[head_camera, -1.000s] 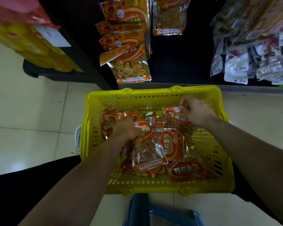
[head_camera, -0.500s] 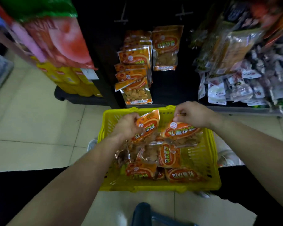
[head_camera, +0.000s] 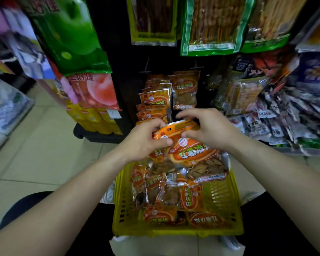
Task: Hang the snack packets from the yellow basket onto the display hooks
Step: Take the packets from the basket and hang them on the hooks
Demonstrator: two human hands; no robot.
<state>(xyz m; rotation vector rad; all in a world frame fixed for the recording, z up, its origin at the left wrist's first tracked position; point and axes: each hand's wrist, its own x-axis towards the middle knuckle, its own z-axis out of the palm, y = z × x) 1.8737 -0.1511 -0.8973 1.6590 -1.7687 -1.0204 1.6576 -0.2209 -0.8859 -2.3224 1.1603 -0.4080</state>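
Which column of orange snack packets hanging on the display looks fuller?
The left stack: several orange packets fan out one behind another there, while beside it on the right only a single packet shows.

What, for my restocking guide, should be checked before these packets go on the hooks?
1. Left hand grips the held packets: ok.
2. Right hand grips them too: ok.
3. Hang holes lined up: cannot tell.
4. Held packets match the hung packets: ok, same orange print.
5. Room left on the hooks: cannot tell.
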